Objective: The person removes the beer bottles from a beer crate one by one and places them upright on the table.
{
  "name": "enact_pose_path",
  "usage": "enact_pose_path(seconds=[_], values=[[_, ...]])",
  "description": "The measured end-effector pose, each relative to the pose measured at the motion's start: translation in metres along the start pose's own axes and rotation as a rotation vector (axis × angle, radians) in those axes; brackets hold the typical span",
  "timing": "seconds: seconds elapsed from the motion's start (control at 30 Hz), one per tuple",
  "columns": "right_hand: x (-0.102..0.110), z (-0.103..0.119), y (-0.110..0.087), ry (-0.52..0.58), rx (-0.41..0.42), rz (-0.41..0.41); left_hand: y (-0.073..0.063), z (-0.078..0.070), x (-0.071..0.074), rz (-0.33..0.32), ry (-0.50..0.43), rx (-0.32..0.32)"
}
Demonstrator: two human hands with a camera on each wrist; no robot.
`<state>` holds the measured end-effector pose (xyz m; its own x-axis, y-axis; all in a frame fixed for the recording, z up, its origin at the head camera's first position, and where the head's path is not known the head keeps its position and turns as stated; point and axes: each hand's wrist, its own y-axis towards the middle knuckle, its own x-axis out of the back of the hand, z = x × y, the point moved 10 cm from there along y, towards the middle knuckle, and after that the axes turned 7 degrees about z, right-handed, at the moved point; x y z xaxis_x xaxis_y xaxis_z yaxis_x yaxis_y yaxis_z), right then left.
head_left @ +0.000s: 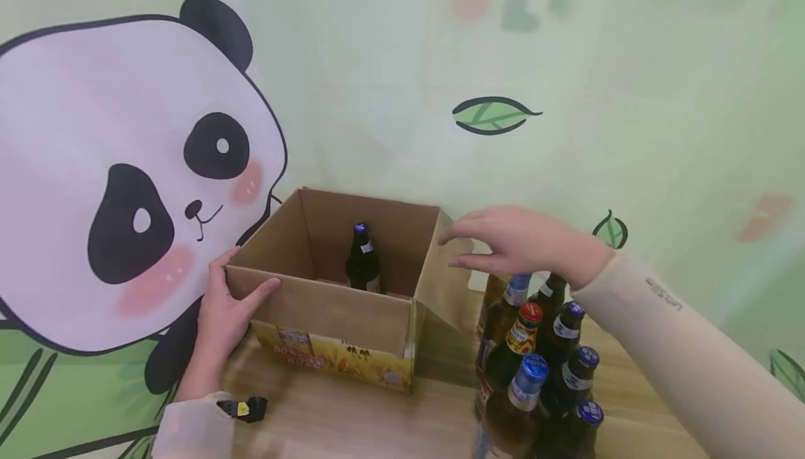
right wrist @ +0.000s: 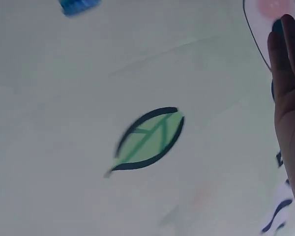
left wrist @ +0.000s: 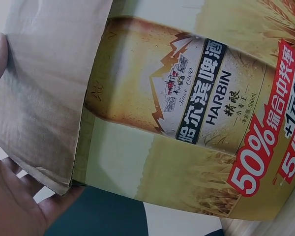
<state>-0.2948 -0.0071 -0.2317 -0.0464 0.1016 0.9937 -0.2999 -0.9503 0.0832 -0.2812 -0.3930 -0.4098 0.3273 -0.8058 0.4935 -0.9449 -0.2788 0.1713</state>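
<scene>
An uncovered cardboard beer box point(head_left: 339, 340) stands on the table, its flaps folded down outside. My left hand point(head_left: 221, 305) grips its front left corner, thumb over the front flap. In the left wrist view, that hand point(left wrist: 14, 196) reaches round the bare brown flap point(left wrist: 49, 83), beside the printed Harbin panel. One dark beer bottle point(head_left: 363, 260) with a blue cap is upright inside the box. My right hand point(head_left: 516, 239) is at the box's right side flap point(head_left: 446, 277), fingers extended and holding nothing. The right wrist view shows its fingers straight at the right edge point(right wrist: 290, 93).
Several capped beer bottles point(head_left: 522, 382) stand close together right of the box, below my right forearm; one has a red cap point(head_left: 531, 314). Behind the wooden table point(head_left: 352, 420) hangs a pale green backdrop point(head_left: 365, 96) with a panda and leaves.
</scene>
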Motion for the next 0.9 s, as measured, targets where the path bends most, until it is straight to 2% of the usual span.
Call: enact_pose_path(seconds=[0.13, 0.27, 0.4, 0.6, 0.73, 0.9], values=[[-0.016, -0.008, 0.054, -0.079, -0.013, 0.167, 0.000, 0.004, -0.002, 0.003, -0.006, 0.002], [-0.033, -0.025, 0.104, -0.112, -0.029, 0.284, 0.001, 0.005, -0.001, -0.014, -0.002, -0.011], [-0.057, -0.050, 0.147, -0.109, -0.065, 0.391, -0.001, 0.005, 0.002, -0.022, 0.005, -0.014], [-0.103, -0.086, 0.185, -0.052, -0.135, 0.510, -0.003, 0.011, -0.005, -0.012, -0.006, -0.005], [-0.124, -0.096, 0.205, -0.050, -0.139, 0.532, -0.003, 0.011, -0.002, -0.024, -0.011, -0.004], [-0.146, -0.107, 0.222, -0.061, -0.200, 0.559, 0.001, 0.011, 0.004, -0.038, -0.004, 0.002]])
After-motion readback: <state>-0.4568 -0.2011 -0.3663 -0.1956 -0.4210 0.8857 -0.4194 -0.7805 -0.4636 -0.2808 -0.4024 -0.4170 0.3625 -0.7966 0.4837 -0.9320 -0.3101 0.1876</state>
